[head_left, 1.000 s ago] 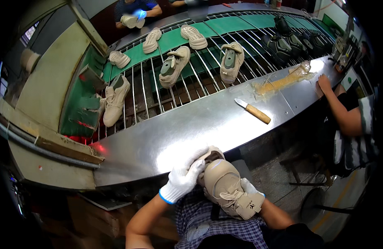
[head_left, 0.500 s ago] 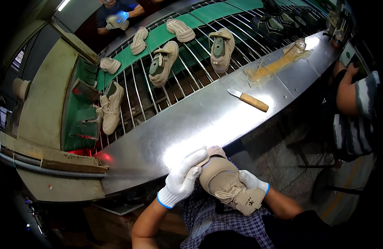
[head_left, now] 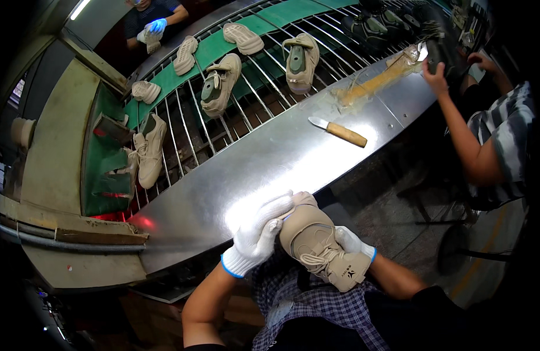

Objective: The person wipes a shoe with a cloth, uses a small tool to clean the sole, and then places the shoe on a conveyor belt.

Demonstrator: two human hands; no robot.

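Both my hands hold a beige lace-up shoe (head_left: 318,241) above my lap, near the metal table's front edge. Its toe points up and away, its tongue toward my right wrist. My left hand (head_left: 259,229), in a white knit glove, presses along the toe end, the thumb bent against the shoe's side. A pale beige piece (head_left: 305,198), perhaps part of a sole, shows just past the toe; whether it is joined to the shoe I cannot tell. My right hand (head_left: 352,241), gloved alike, clasps the shoe's right side. Its other fingers are hidden under the shoe.
A wooden-handled knife (head_left: 347,134) lies on the metal table (head_left: 223,181). Beyond, beige shoes (head_left: 221,86) and soles (head_left: 243,38) rest on a roller rack with a green belt (head_left: 208,50). Tape (head_left: 363,93) covers part of the tabletop. Co-workers are at the right and far left.
The scene has shifted slightly left and up in view. At the right, a co-worker's arm now reaches over the table end with a dark shoe. My hands keep their grip on the shoe.
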